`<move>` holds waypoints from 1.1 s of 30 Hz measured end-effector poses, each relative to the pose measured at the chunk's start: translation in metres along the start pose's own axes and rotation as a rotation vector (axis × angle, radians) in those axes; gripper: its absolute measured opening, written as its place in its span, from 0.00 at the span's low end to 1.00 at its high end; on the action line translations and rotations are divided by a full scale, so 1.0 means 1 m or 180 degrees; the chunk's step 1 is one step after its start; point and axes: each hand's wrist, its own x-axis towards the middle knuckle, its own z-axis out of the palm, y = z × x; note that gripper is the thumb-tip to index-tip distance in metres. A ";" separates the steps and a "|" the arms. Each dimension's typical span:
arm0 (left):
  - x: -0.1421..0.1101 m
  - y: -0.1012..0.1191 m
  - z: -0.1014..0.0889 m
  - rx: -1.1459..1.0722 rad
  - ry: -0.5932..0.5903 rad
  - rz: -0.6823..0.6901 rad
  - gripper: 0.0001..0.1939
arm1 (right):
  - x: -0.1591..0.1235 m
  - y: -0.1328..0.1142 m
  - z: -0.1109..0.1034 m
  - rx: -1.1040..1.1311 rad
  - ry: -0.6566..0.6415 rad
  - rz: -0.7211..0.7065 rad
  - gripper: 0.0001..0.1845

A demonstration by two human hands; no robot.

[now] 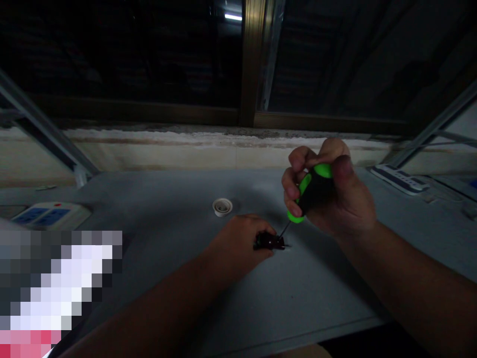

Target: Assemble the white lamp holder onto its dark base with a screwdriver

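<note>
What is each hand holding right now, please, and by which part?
The right hand grips a green-and-black screwdriver by its handle. The left hand holds a small dark object by its near end.

Small screwdriver: black handle, bright green rubber grips, thin dark metal shaft slanting down and left, tilted, gripped in right hand's fingers and thumb. Shaft tip at small glossy dark part, its exact shape unclear in dim light, held by left hand on grey tabletop.
</note>
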 end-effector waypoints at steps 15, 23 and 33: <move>0.000 -0.003 0.001 0.0027 0.0033 0.0028 0.14 | 0.001 0.003 -0.005 0.0157 -0.0328 -0.0147 0.12; 0.000 -0.006 0.004 -0.0035 0.0064 0.0054 0.14 | 0.004 -0.011 -0.010 0.0078 -0.0279 0.0715 0.18; 0.000 -0.001 0.001 -0.0015 -0.0021 0.0010 0.15 | -0.001 0.000 -0.008 0.0209 -0.0045 -0.0050 0.19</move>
